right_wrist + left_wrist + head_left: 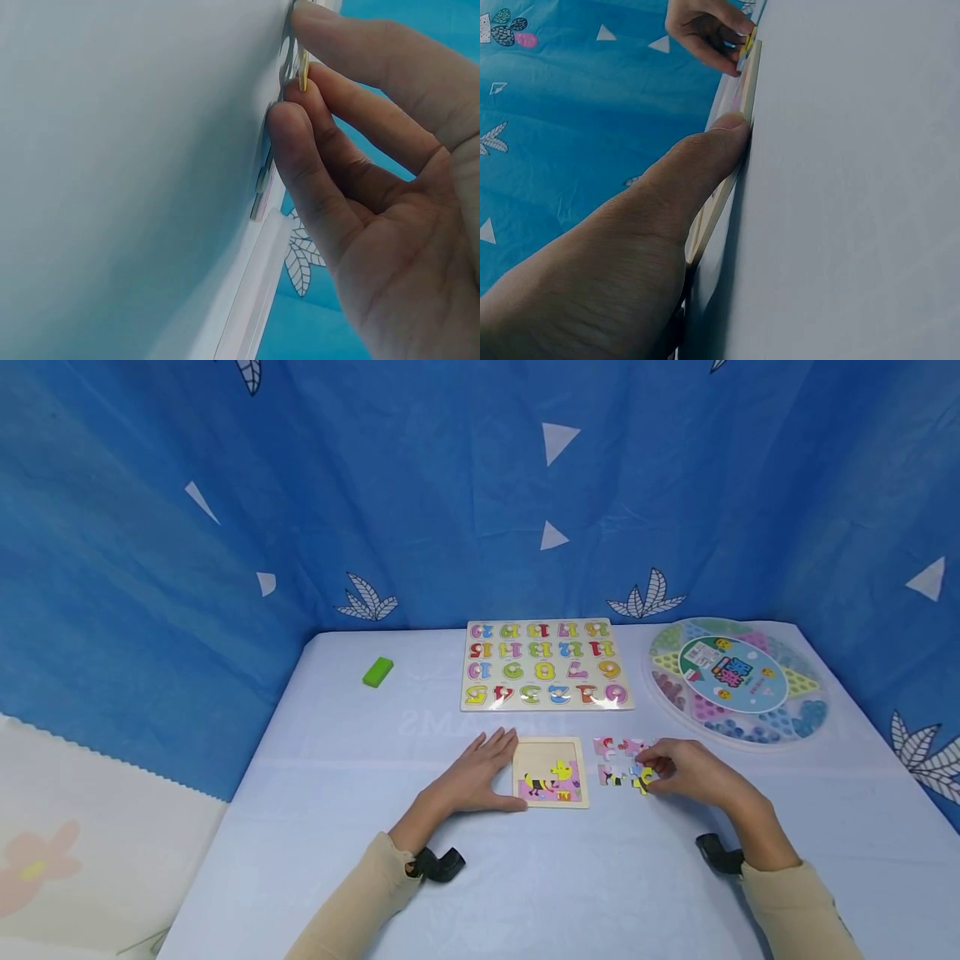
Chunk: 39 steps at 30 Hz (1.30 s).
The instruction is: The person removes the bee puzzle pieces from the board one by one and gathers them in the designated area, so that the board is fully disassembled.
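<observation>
The bench spread beneath both hands. Beyond the right hand lay a round game box; ahead, between the hands, lay a number board. The left hand was released, fingers extended beside the puzzle tray, thumb touching its near edge. The tray sat just right of that hand, fitted pieces in its lower part. Loose pieces lay between the tray and the right hand, which grasped a yellow piece in its fingertips. Handling it well probably called for a light pinch on the edges, the other fingers tucked clear so neighbouring pieces were not dragged, and the left thumb steadying the tray without tipping it.
</observation>
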Each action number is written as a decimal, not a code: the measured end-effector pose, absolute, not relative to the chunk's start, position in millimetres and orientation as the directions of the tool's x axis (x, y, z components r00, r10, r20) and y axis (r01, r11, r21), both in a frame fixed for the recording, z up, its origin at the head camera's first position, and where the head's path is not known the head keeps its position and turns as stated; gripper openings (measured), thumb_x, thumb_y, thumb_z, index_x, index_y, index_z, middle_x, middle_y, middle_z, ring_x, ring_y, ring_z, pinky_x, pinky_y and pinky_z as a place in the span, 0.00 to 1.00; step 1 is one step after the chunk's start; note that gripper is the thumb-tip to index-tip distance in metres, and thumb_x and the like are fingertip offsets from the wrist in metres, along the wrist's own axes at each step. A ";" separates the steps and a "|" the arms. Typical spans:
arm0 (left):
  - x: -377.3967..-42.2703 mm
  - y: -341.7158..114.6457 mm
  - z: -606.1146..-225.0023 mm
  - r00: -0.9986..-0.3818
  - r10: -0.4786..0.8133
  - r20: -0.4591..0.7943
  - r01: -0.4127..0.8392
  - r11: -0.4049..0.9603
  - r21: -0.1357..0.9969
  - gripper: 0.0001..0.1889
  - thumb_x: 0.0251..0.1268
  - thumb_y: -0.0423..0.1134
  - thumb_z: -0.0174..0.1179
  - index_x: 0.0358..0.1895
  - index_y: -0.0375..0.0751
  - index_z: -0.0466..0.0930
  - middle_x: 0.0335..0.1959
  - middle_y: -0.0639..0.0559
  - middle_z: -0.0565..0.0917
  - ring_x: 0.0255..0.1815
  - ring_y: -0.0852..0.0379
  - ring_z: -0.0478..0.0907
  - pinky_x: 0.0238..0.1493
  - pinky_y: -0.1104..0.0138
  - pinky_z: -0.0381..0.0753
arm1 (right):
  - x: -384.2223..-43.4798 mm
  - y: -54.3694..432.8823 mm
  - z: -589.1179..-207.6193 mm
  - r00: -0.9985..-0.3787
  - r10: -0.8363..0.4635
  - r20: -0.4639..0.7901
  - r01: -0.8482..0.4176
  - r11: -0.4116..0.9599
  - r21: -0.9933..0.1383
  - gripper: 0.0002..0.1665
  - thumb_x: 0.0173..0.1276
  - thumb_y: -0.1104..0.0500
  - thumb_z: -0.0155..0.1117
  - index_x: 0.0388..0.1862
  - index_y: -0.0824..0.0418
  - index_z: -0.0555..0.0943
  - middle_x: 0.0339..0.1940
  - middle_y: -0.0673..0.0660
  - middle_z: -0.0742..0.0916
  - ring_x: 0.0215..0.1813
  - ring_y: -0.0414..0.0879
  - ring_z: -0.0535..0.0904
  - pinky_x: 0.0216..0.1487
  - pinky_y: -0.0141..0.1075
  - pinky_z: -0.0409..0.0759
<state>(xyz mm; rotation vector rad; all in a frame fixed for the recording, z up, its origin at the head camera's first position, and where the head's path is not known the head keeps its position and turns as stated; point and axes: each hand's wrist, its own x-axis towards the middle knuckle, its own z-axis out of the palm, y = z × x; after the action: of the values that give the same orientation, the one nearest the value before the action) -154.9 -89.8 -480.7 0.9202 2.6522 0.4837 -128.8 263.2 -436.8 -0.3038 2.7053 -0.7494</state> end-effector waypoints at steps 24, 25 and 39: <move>-154.8 -89.1 -481.0 -0.756 0.635 -0.161 0.535 0.740 0.408 0.57 0.54 0.72 0.59 0.79 0.43 0.45 0.81 0.54 0.45 0.82 0.57 0.38 0.82 0.58 0.38 | -133.0 263.9 -437.1 -0.918 -0.318 -0.235 -0.165 0.849 -0.502 0.23 0.52 0.65 0.76 0.49 0.66 0.85 0.34 0.51 0.82 0.36 0.43 0.73 0.36 0.31 0.81; -154.8 -89.0 -480.7 -0.756 0.635 -0.162 0.535 0.740 0.408 0.57 0.54 0.72 0.59 0.79 0.43 0.45 0.81 0.54 0.45 0.82 0.57 0.38 0.82 0.58 0.38 | -132.9 263.9 -437.2 -0.918 -0.320 -0.234 -0.167 0.849 -0.502 0.23 0.52 0.65 0.76 0.49 0.66 0.85 0.34 0.51 0.82 0.36 0.43 0.73 0.36 0.31 0.81; -155.2 -89.0 -481.6 -0.752 0.640 -0.161 0.544 0.739 0.397 0.56 0.54 0.72 0.59 0.79 0.43 0.45 0.81 0.54 0.45 0.82 0.57 0.37 0.82 0.58 0.38 | -131.0 261.6 -434.4 -0.922 -0.293 -0.254 -0.132 0.853 -0.505 0.23 0.52 0.65 0.75 0.50 0.67 0.84 0.36 0.53 0.84 0.37 0.44 0.74 0.37 0.33 0.81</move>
<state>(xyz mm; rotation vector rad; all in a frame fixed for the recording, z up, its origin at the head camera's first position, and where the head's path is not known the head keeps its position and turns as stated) -155.2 -89.0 -481.6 0.9259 2.6544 0.4749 -131.0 261.6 -434.4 -0.3191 2.7060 -0.7044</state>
